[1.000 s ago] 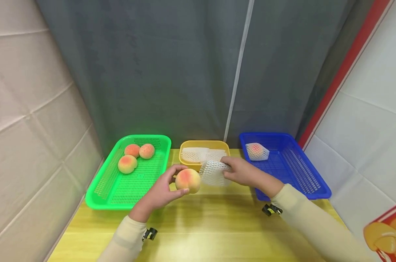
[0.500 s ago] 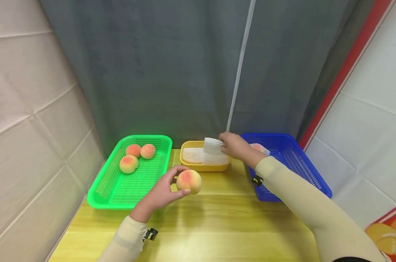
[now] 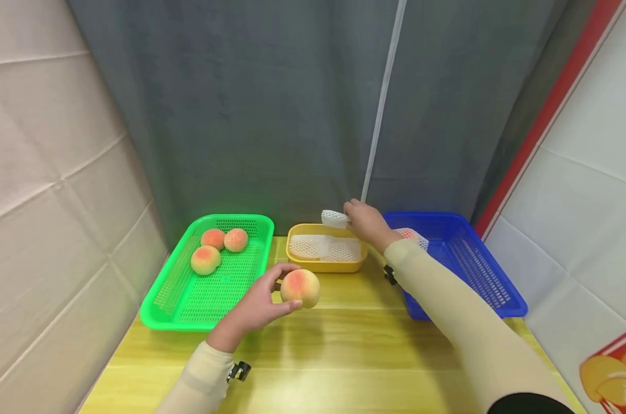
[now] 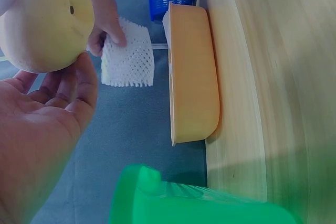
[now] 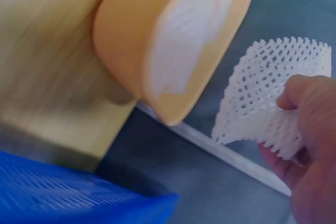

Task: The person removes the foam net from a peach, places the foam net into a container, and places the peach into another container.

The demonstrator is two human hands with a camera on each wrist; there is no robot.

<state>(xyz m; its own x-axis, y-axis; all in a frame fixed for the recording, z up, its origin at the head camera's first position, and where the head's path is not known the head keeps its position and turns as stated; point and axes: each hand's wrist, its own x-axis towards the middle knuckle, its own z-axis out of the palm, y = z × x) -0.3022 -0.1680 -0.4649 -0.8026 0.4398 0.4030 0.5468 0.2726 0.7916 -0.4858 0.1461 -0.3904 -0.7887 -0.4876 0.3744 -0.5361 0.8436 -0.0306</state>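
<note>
My left hand [image 3: 261,299] grips a yellow-and-pink peach [image 3: 300,288] over the middle of the table, thumb in front and fingers behind it. The left wrist view shows the peach [image 4: 47,22] from its pale side, with a small dark spot. My right hand [image 3: 367,223] pinches a white foam fruit net [image 3: 334,218] above the back of the yellow tub [image 3: 327,266]. Seen from the right wrist, the foam net [image 5: 262,85] hangs flattened between thumb and fingers, its end wide. More white foam nets [image 3: 323,247] lie flat inside the tub.
At the left stands a green basket [image 3: 204,325] with three peaches [image 3: 206,260] in it. A blue basket [image 3: 491,267] on the right holds a netted peach [image 3: 413,237], partly covered by my right arm. Behind the wooden table [image 3: 344,368] hangs a grey curtain [image 3: 250,115].
My right hand has lifted the foam net from in front of the tub up and back over its far edge. My left hand keeps hold of the peach, almost unmoved.
</note>
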